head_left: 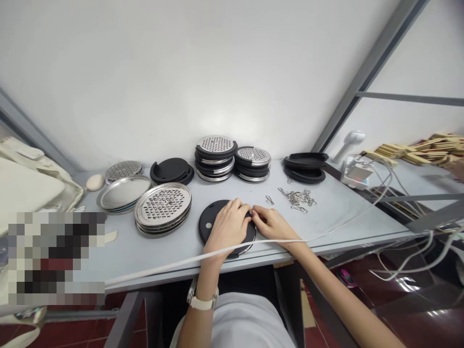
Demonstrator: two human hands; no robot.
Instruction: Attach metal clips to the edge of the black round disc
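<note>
A round black disc [209,212] with a silver rim along its lower right lies at the front edge of the table. Across its top rests my left hand [231,223], fingers bent and closed over the disc's right side. My right hand [268,223] pinches at that same edge, thumb and fingertips together against the left fingertips. A small shiny bit shows between them, too little to name. Right of the hands lie a pile of small metal clips [299,199] and a single clip [269,199].
Perforated metal grater discs [165,205] are stacked at left, beside plain metal plates [125,193]. Behind stand stacks of black-rimmed graters [216,157] and black holders [304,169]. A white cable [174,265] crosses in front. Wooden pieces [427,150] lie far right.
</note>
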